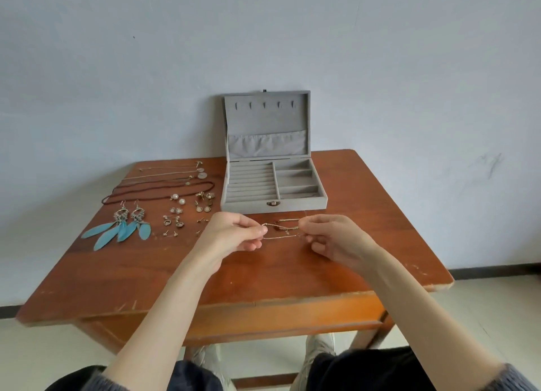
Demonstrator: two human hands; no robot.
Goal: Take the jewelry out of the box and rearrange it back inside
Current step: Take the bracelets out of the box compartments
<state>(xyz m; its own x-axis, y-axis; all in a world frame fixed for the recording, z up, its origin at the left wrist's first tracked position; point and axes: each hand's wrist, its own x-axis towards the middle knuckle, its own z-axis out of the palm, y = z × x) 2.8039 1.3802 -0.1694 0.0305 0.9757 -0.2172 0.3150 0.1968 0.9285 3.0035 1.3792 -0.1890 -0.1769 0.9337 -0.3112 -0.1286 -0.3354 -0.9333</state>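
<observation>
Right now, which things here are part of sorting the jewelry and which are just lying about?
Job: open grey velvet jewelry box; thin gold chain pinched by left hand and right hand; blue feather earrings; small stud earrings; long cord necklaces.
Lying about: brown wooden table.

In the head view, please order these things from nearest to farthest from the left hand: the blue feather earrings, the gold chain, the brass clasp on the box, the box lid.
Measured from the left hand:
1. Gold chain: pinched in its fingers, stretching right.
2. Brass clasp: just beyond, on the box front.
3. Blue feather earrings: far left on the table.
4. Box lid: upright at the back, against the wall.
</observation>
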